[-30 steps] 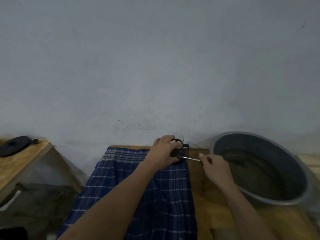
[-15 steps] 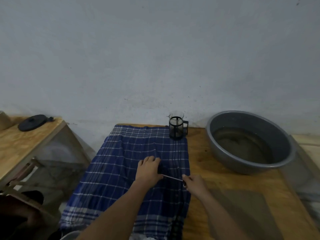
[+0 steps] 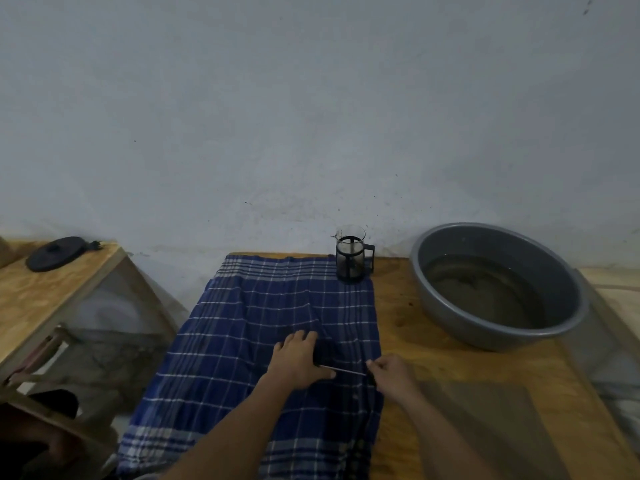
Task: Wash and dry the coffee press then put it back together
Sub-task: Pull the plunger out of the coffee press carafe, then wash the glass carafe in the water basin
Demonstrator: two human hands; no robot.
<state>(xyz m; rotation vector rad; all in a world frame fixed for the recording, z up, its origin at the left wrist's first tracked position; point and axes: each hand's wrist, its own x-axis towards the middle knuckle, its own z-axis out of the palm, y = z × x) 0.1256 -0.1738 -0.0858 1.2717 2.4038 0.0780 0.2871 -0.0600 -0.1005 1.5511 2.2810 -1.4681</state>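
Near field: both hands have come back from the far end of the tabletop and now work over the near part of the cloth. The left hand presses flat on a dark part, probably the plunger's lid or filter, its grip wrapped over it. The right hand pinches the end of the thin rod, which spans the gap between the hands. Middle to far field: the carafe, released a second ago, stands upright alone on the cloth's far right corner, beside the basin of murky water. Judged stage: the carafe is set aside and the plunger is being dried or screwed together; reassembly is not yet done.
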